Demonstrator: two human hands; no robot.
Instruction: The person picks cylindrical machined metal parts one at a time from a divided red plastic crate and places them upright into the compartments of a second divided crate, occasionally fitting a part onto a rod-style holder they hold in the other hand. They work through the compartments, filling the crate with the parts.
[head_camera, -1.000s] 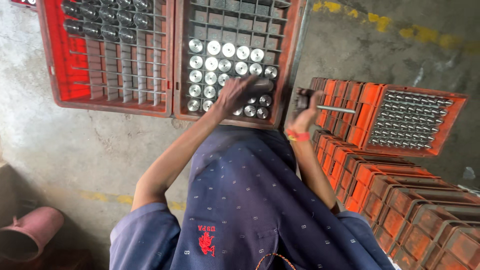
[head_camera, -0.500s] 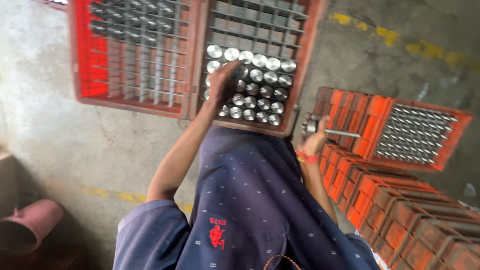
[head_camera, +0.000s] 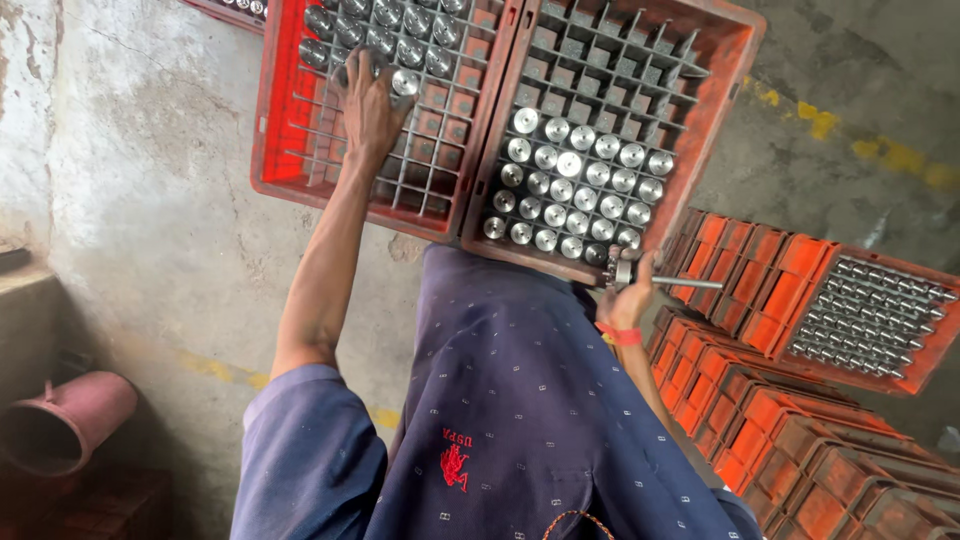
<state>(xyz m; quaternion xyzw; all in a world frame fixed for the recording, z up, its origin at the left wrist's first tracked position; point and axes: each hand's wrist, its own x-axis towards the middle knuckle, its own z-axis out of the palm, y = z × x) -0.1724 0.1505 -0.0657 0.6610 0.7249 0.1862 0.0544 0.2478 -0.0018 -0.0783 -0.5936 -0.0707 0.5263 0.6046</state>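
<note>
My left hand reaches far forward into the left red crate, fingers curled around a round silver metal part among several others in its grid cells. My right hand hangs beside my thigh, at the near corner of the middle red crate. It grips a metal part with a long thin shaft that points right. Shiny round parts fill the near cells of that middle crate.
A smaller orange crate of metal parts sits on stacked orange crates at the right. A pink pipe lies at lower left beside a rough wall. Concrete floor with yellow marks lies beyond.
My left hand has moved from the silver parts in the middle crate across to the left crate. The right hand still holds the shafted part at the crate's corner. The view shifted.
</note>
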